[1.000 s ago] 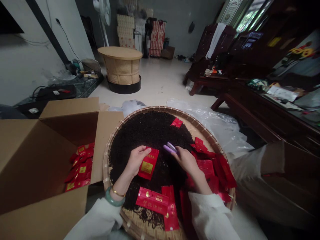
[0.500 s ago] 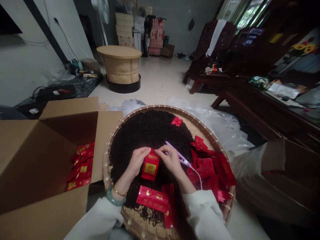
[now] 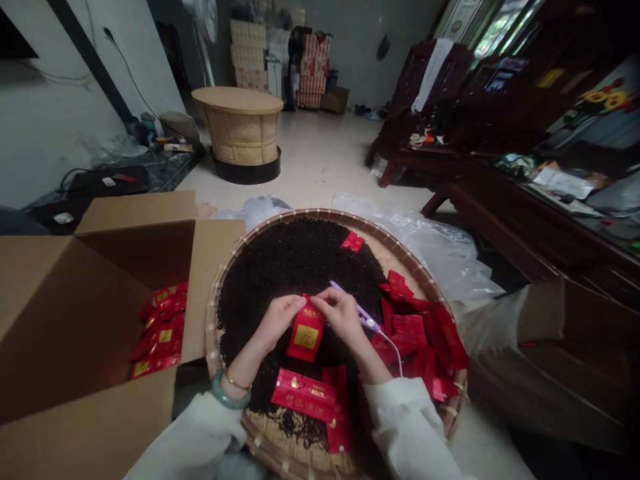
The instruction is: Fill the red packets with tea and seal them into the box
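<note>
A small red packet (image 3: 306, 332) with a gold label hangs between both hands over a heap of dark loose tea leaves (image 3: 295, 267). My left hand (image 3: 276, 320) pinches its top left corner. My right hand (image 3: 341, 315) pinches the top right corner. A purple corded tool (image 3: 361, 311) lies on the tea right beside my right hand. The tea fills a round woven bamboo tray (image 3: 227, 273). More red packets (image 3: 423, 333) are piled on the tray's right side, and several lie near my wrists (image 3: 305, 395).
An open cardboard box (image 3: 95, 313) with several red packets (image 3: 160, 330) inside stands at the left. Clear plastic sheeting (image 3: 435, 247) lies behind the tray. Dark wooden furniture (image 3: 530, 227) runs along the right. A round wicker stand (image 3: 243, 133) sits on the floor beyond.
My right hand has put the purple tool down on the tea and come over to the packet. Both hands now pinch the packet's top edge, which has risen slightly.
</note>
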A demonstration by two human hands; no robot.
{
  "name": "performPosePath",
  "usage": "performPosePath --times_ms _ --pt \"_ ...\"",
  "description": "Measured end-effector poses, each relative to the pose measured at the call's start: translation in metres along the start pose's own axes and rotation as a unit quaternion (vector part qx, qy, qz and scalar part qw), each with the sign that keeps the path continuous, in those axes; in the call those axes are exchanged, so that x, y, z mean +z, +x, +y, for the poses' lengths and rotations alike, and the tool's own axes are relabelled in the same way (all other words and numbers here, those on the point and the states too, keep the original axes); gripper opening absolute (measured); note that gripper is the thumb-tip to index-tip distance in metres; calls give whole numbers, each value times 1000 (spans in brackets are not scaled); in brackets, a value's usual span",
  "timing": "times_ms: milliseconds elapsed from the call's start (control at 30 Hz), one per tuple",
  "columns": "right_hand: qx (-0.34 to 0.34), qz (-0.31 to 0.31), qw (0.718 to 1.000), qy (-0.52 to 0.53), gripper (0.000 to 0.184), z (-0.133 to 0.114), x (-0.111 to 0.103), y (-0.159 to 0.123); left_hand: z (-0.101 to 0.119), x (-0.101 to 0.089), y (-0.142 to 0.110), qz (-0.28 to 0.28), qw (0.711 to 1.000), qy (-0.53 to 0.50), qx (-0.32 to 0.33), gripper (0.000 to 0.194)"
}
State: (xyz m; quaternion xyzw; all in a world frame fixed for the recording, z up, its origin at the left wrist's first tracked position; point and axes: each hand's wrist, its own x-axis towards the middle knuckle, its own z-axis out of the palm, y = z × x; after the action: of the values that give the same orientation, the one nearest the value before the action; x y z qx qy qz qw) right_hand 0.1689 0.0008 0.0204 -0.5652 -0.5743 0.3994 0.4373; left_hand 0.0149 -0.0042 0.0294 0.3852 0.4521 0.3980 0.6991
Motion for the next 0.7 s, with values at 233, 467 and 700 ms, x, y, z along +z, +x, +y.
performPosePath --times_ms 233,467,700 --pt "44 56 994 81 33 -7 -6 2 -3 -3 1 -114 992 13 -42 50" --pt "61 107 985 119 35 -13 -26 5 3 -6 4 -55 996 -44 -57 48" --pt "18 -22 961 274 39 -72 15 6 -6 -22 16 99 983 -148 -36 29"
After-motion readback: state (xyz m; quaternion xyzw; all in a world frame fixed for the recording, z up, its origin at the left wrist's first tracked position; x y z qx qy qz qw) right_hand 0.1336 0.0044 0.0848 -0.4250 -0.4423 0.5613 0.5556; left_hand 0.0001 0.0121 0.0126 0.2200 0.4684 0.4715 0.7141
